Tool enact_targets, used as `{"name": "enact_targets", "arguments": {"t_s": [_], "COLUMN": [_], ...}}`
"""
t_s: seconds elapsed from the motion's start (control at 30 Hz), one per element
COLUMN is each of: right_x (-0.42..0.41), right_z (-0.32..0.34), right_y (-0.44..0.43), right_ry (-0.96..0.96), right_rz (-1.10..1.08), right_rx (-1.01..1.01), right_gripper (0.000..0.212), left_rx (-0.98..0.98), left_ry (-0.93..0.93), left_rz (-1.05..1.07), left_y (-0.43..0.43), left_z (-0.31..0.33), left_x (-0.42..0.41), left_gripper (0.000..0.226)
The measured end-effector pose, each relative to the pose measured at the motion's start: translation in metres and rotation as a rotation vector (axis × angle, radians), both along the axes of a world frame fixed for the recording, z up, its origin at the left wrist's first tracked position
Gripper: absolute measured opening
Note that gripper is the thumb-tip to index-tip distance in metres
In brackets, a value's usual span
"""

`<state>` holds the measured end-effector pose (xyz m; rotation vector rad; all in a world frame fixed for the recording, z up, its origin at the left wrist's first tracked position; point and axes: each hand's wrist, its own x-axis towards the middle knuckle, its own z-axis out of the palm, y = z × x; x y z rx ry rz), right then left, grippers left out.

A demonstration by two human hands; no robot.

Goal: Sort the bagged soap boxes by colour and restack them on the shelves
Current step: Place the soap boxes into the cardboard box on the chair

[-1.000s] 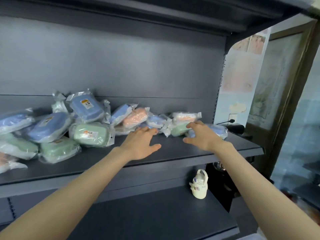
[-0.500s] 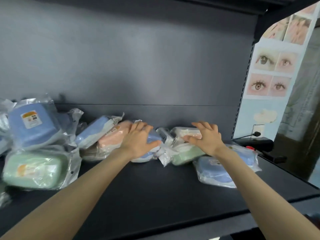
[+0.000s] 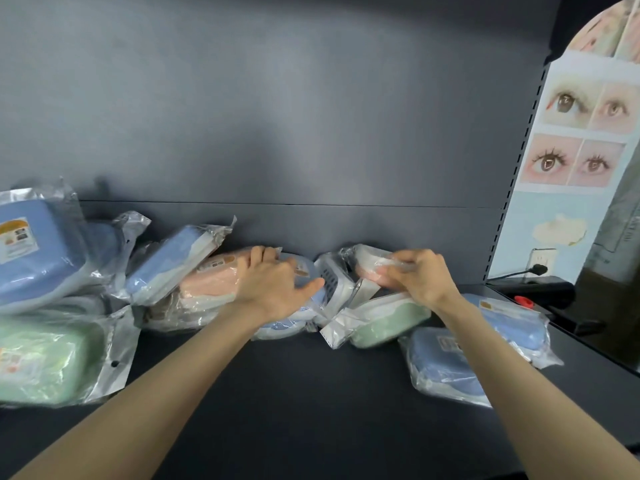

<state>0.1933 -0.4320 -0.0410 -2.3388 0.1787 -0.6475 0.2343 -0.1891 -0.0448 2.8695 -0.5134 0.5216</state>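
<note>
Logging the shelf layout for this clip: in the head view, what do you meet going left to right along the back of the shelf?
Large blue box → tilted blue box → pink box → left hand → right hand, gripping a second pink box → eye poster.

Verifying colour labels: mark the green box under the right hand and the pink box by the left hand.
green box (image 3: 388, 323), head view, on its front side wall.
pink box (image 3: 211, 284), head view, on its long side face.
</note>
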Motion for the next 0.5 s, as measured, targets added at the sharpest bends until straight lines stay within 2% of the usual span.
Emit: {"name": "enact_targets", "arguments": {"t_s": [0.07,0.1,0.17,0.23,0.33,0.4,0.5], "right_x": [-0.005,-0.008,-0.013,-0.016,-0.018,-0.018,-0.015], "right_z": [0.003,0.005,0.01,0.014,0.016,0.015,0.011], "right_y": [0.001,0.004,0.009,0.017,0.024,0.026,0.028], "right_ry": [-0.08,-0.112,-0.169,-0.194,-0.194,-0.172,-0.133], "right_rz": [0.063,0.105,0.181,0.226,0.271,0.265,0.262], "right_rx": [0.048,0.079,0.118,0.149,0.185,0.183,0.154], "right_gripper": [0.009,0.005,0.012,0.018,0.013,0.003,0.018], "left_rx": [-0.107,-0.127,-0.096,-0.087,-0.089,-0.13,-0.267], "left_ry": [0.105,0.133,0.127,0.142,0.195,0.179,0.15], "left_rz": [-0.003,0.004,0.032,0.073,0.115,0.117,0.084], "left_y": [0.003,0.004,0.003,-0.001,-0.006,-0.007,-0.005], "left_z": [0.0,0.0,-0.001,0.001,0.002,0.001,-0.001], "left_x": [0.0,-0.001,-0.002,-0.002,-0.001,-0.001,0.002], "left_gripper": [0.057,0.055,0.058,0.072,0.087,0.086,0.073]}}
